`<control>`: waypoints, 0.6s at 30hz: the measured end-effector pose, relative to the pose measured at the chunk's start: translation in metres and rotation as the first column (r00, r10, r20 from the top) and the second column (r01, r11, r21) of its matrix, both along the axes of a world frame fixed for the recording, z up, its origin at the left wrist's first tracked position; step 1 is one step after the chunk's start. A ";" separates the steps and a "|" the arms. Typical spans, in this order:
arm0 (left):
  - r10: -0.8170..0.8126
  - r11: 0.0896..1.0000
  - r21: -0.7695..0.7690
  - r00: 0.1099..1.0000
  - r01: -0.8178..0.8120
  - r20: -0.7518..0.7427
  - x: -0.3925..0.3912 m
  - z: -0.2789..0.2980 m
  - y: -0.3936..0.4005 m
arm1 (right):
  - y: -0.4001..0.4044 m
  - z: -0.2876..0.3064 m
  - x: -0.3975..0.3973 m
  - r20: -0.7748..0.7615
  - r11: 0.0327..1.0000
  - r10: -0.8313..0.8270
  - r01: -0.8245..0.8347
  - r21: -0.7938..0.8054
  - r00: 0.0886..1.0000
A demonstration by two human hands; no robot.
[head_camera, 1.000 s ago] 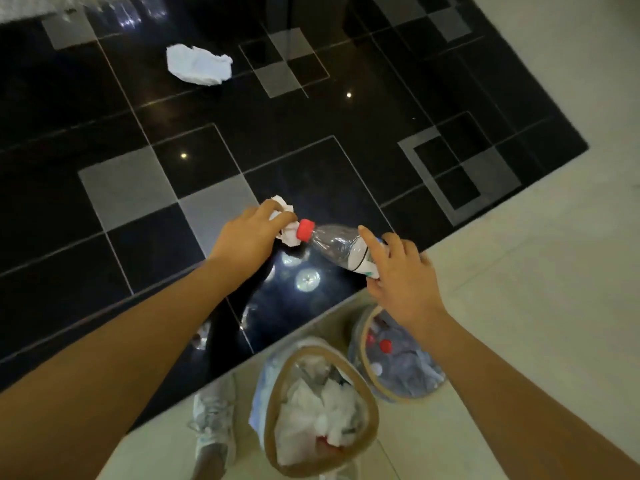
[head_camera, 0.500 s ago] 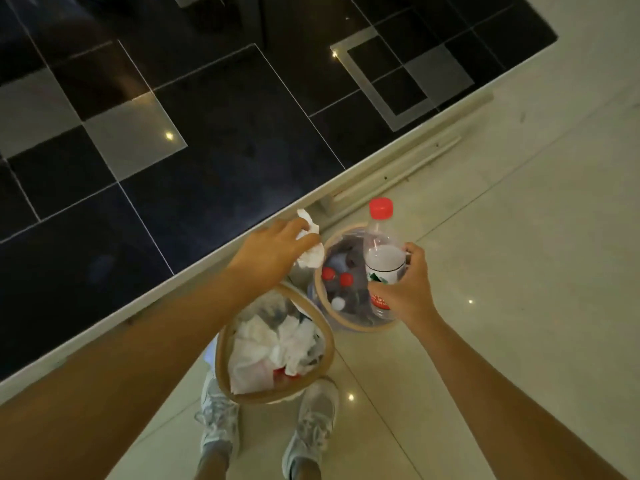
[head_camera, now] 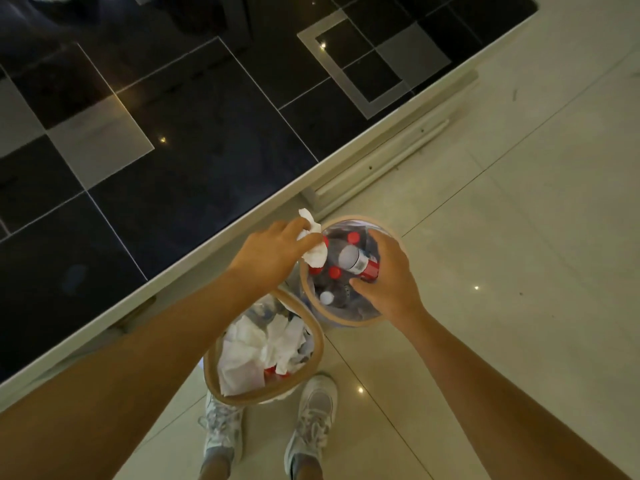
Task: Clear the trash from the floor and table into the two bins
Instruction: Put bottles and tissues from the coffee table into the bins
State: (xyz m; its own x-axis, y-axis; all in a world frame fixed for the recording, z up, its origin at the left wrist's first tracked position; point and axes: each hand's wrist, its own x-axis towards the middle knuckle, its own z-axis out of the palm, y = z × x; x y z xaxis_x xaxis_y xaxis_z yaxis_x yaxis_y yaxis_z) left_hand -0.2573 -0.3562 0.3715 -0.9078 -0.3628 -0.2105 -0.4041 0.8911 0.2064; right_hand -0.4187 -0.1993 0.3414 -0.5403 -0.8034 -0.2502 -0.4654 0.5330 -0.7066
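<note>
The black tiled table (head_camera: 173,161) fills the upper left. Below its edge, the bin of tissues (head_camera: 311,358) stands on the pale floor (head_camera: 502,237), stuffed with white paper, just above two white sneakers (head_camera: 311,420). The left hand (head_camera: 273,254) pinches a crumpled tissue (head_camera: 315,251) over the near rim of the bin of bottles (head_camera: 346,322) (red caps show inside). The right hand (head_camera: 388,275) grips a plastic bottle (head_camera: 356,259), lying tilted over that bin's mouth.
</note>
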 end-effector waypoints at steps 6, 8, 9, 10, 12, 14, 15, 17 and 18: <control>-0.033 0.997 -0.065 0.999 0.032 -0.018 -0.010 0.040 -0.019 | -0.019 0.037 -0.011 -0.208 0.984 0.175 -0.162 0.079 0.962; -0.005 0.999 -0.050 0.999 0.004 -0.034 -0.009 0.056 -0.028 | -0.027 0.053 -0.012 -0.277 0.980 0.193 -0.175 0.089 0.941; 0.012 0.998 -0.053 0.999 -0.015 -0.048 -0.007 0.063 -0.033 | -0.032 0.060 -0.012 -0.310 0.977 0.213 -0.194 0.091 0.927; 0.033 0.998 -0.060 0.998 -0.036 -0.056 -0.002 0.069 -0.040 | -0.038 0.068 -0.012 -0.343 0.969 0.248 -0.228 0.100 0.906; 0.058 0.996 -0.068 0.996 -0.063 -0.070 0.009 0.081 -0.053 | -0.050 0.082 -0.012 -0.407 0.939 0.343 -0.317 0.131 0.847; 0.076 0.994 -0.072 0.995 -0.081 -0.062 0.024 0.091 -0.069 | -0.067 0.096 -0.010 -0.455 0.908 0.416 -0.387 0.160 0.787; 0.087 0.993 -0.078 0.995 -0.091 -0.051 0.032 0.097 -0.078 | -0.078 0.104 -0.008 -0.476 0.894 0.444 -0.413 0.175 0.759; 0.107 0.988 -0.111 0.994 -0.110 -0.029 0.049 0.106 -0.102 | -0.104 0.120 0.000 -0.514 0.870 0.485 -0.446 0.208 0.707; 0.132 0.983 -0.127 0.991 -0.132 -0.011 0.058 0.110 -0.116 | -0.118 0.128 0.005 -0.529 0.863 0.498 -0.453 0.223 0.688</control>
